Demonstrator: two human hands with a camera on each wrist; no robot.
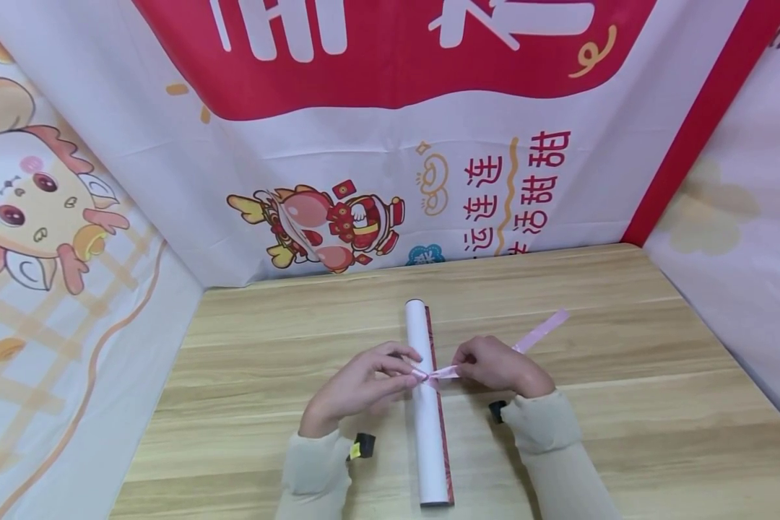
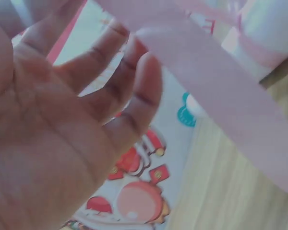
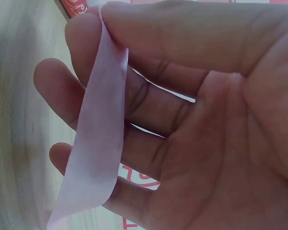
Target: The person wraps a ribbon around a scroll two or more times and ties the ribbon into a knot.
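Note:
A white rolled-up paper scroll (image 1: 432, 448) with a red patterned edge lies on the table, its length running away from me. Pink ribbon (image 1: 539, 332) is tied across its middle, forming a small knot on top. My left hand (image 1: 367, 379) pinches the ribbon just left of the knot, over the roll. On the other side, my right hand (image 1: 497, 365) pinches the other part between thumb and index finger, with a loose tail trailing to the back right. A broad strip of ribbon (image 2: 211, 81) hangs from the left fingertips; another strip (image 3: 98, 134) crosses the right fingers.
The wooden table (image 1: 253, 361) meets a printed cloth backdrop (image 1: 338, 144) behind, with cloth walls at both sides. Small black pieces (image 1: 364, 445) sit by each wrist. Beige sleeves (image 1: 315, 462) cover the forearms.

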